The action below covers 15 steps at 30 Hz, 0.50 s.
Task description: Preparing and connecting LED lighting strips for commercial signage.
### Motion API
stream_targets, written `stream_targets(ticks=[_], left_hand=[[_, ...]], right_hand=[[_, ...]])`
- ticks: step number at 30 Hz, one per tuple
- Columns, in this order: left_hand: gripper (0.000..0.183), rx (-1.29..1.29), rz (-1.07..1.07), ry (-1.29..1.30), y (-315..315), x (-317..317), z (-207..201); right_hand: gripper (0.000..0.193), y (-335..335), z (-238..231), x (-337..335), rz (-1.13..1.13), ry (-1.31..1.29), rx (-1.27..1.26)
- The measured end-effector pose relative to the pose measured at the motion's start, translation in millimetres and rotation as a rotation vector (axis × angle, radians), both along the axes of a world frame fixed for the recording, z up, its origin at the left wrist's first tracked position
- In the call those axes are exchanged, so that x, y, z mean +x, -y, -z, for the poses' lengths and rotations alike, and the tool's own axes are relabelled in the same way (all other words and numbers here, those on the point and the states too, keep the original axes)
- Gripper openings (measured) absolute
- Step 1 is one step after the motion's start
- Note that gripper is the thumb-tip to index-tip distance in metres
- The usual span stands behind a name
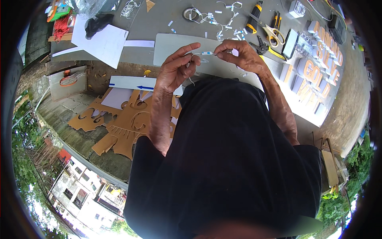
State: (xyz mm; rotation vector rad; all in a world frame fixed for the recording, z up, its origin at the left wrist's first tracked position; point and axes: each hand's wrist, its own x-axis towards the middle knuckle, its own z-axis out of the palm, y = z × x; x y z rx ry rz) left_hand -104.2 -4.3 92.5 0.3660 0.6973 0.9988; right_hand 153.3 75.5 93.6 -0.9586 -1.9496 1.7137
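A small white and blue LED module (207, 53) on thin white wire is stretched between my two hands, above a light grey board (165, 44). My left hand (176, 68) pinches the wire on one side of the module, its index finger raised, and a loose wire end hangs below. My right hand (240, 55) holds the wire on the other side between thumb and fingertips. Beyond my hands, a tangled string of similar modules (211, 18) lies on the grey table next to a roll of tape (190, 14).
Scissors (273, 36), a utility knife (276, 20), pliers (261, 47) and a black-and-yellow tool (254, 18) lie to the right. Beyond stand raised orange-faced letters (314, 71) on a white panel. Cut white sheets (99, 44) lie left; brown cut-out sheets (135, 119) are lower down.
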Motion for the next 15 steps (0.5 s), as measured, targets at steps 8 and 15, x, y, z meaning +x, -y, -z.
stream_targets(ticks=[8, 15], left_hand=[[0.042, 0.095, 0.141, -0.325, -1.0, 14.9, -0.5], [0.036, 0.131, 0.138, -0.400, -6.9, 18.8, 4.2]], right_hand=[[0.012, -0.9, -1.5, 0.5, 0.041, -0.045, 0.047], [0.011, 0.1, 0.0, -1.7, 0.051, -0.057, 0.017]])
